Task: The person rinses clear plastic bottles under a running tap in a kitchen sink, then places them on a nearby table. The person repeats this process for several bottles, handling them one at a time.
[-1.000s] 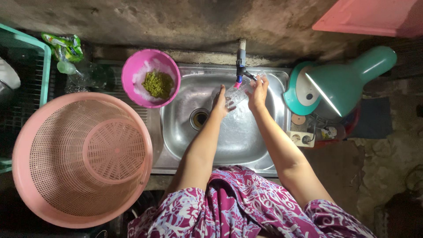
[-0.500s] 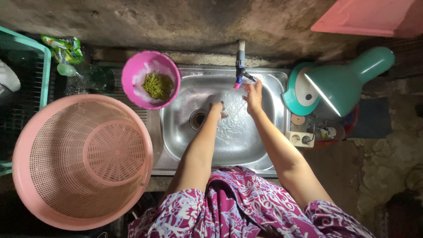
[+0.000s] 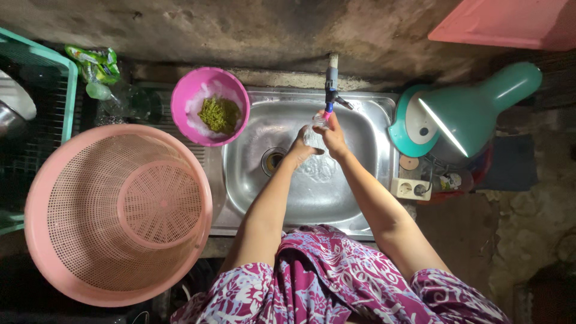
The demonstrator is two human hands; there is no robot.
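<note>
1. A big round pink plastic basket point(image 3: 117, 213) with a perforated wall and base fills the left side, sitting next to the sink and overlapping its drainboard edge.
2. A stainless steel sink point(image 3: 252, 192) sits in the middle against a rough concrete wall, its basin wet, with a round drain point(image 3: 273, 161) near the left wall of the basin.
3. The person stands at the front edge of the sink in a purple and white floral garment point(image 3: 324, 279), both bare forearms stretched out over the basin.
4. A teal desk lamp point(image 3: 465, 114), lit, lies on the counter to the right of the sink, beside a white wall socket point(image 3: 411, 189).
5. A teal crate point(image 3: 60, 66) stands at the far left, a metal vessel partly visible inside it.
6. A pink bowl point(image 3: 183, 99) rests on the back left corner of the sink, holding a clump of green chopped matter on something white.
7. A green packet point(image 3: 96, 63) lies between the crate and the bowl.
8. A tap point(image 3: 331, 84) comes down from the wall above the basin, with water splashing in the basin below.
9. The left hand point(image 3: 300, 149) and the right hand point(image 3: 333, 135) meet just under the tap, touching each other.
10. Both hands close around a small clear object point(image 3: 315, 129), seemingly a glass or jar, held right beneath the spout; which hand bears most of it cannot be told.
</note>
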